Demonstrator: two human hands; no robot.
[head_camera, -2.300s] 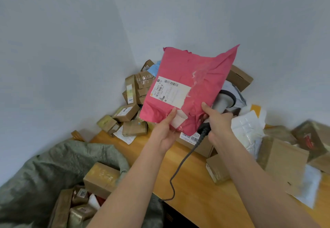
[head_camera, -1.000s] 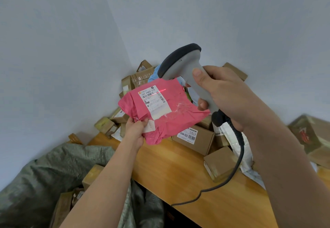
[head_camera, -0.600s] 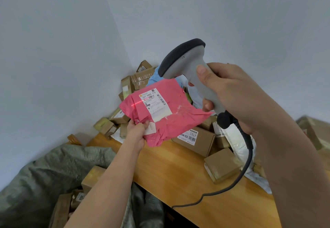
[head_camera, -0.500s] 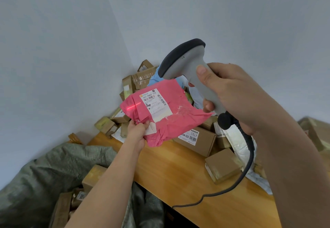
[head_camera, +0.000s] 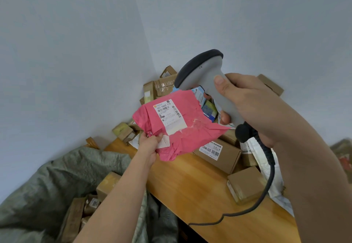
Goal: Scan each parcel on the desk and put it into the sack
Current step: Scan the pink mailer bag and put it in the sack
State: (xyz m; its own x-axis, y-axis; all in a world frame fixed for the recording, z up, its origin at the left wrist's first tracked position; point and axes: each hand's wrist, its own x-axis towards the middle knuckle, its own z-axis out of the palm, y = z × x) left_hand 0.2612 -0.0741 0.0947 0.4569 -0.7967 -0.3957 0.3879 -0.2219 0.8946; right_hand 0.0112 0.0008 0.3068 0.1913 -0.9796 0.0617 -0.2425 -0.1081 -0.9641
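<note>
The sack [head_camera: 57, 181], grey-green and open at the mouth, occupied the lower left of the frame, beside the near left edge of the desk [head_camera: 190, 187]. Several brown cartons [head_camera: 107, 184] lay inside it. The wooden desk ran from the centre of the frame toward the lower right. A pile of parcels [head_camera: 162, 84] was stacked against the wall corner at the centre, and further cartons lay along the desk toward the right, including a labelled carton [head_camera: 219, 153] and a small plain carton [head_camera: 245, 183].

The pink mailer bag [head_camera: 182, 126] was held in the air at the centre of the frame, above the far left end of the desk and not in the sack. Its white shipping label [head_camera: 169, 115] faced the camera.

The right hand [head_camera: 249, 105] gripped the handle of the grey barcode scanner [head_camera: 205, 75] at the centre right, thumb laid on the back of the handle. The scanner head, with its dark rim, pointed down and left at the upper edge of the mailer bag. A black cable [head_camera: 266, 178] ran from the base of the handle down across the desk to its near edge.

The left hand [head_camera: 150, 143] pinched the lower left corner of the mailer bag, thumb on top.
</note>
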